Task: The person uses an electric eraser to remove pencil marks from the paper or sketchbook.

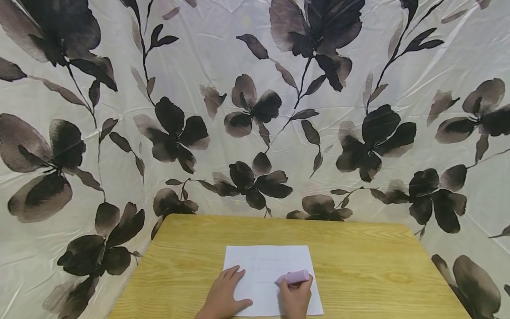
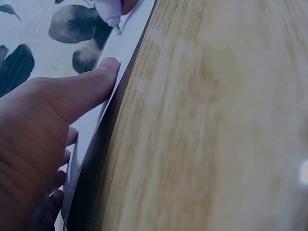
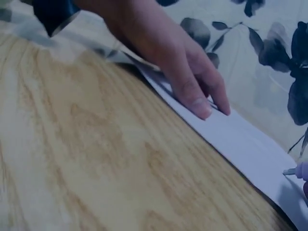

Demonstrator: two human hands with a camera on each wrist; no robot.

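A sheet of white paper (image 1: 268, 261) lies on the wooden table, with faint lines across it. My right hand (image 1: 295, 299) grips a thick lilac pen (image 1: 297, 277) whose narrow tip meets the paper near the end of one faint line. On the sheet's left side rests my left hand (image 1: 224, 296), fingers spread and thumb pointing toward the pen. In the left wrist view the left thumb (image 2: 91, 89) lies on the paper beside its near edge. The right wrist view shows the left hand on the sheet and the pen's pale tip (image 3: 289, 172) at the right border.
The yellowish wooden table (image 1: 366, 266) extends around the paper on both sides and behind it. Beyond its far edge hangs a pale cloth (image 1: 223, 62) printed with dark flowers, which also runs down past the table's left and right sides.
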